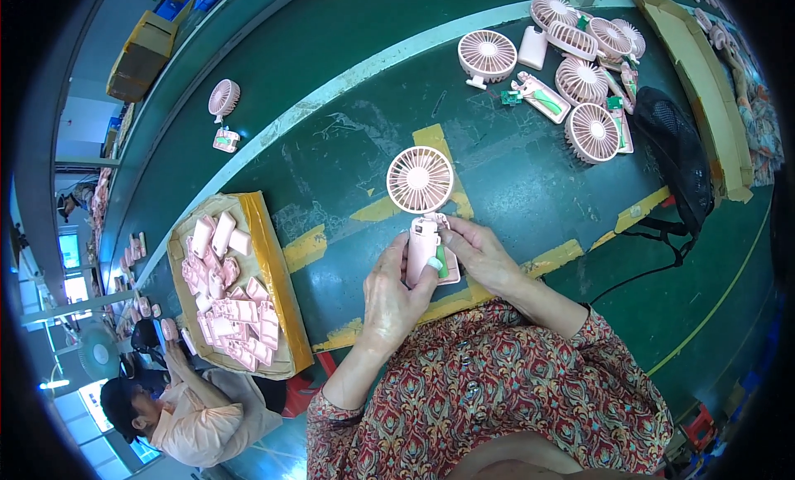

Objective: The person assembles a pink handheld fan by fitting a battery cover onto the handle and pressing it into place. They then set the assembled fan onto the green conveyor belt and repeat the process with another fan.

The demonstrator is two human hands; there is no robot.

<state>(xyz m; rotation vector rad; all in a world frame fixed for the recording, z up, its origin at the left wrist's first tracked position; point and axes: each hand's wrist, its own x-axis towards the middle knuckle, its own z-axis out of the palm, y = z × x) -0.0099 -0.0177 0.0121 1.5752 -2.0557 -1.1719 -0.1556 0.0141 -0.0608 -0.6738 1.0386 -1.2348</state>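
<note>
Two hands share one pink handheld fan [422, 211] above the green bench [331, 140]. Handle is clamped by the left hand [396, 294]; green circuit board [443, 260] is pinched by the right hand [480, 252] fingers. Risk, as judged: board or wiring gets nipped or slips if pressed askew. Long axis runs near–far, round head pointed away from the person.

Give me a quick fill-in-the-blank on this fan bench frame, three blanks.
1. Both hands, the left hand and the right hand, hold one small handheld fan of ____ colour.
2. The cardboard tray of pink parts lies to the person's ____.
3. The bench top is painted ____.

Missing words: pink; left; green
</note>
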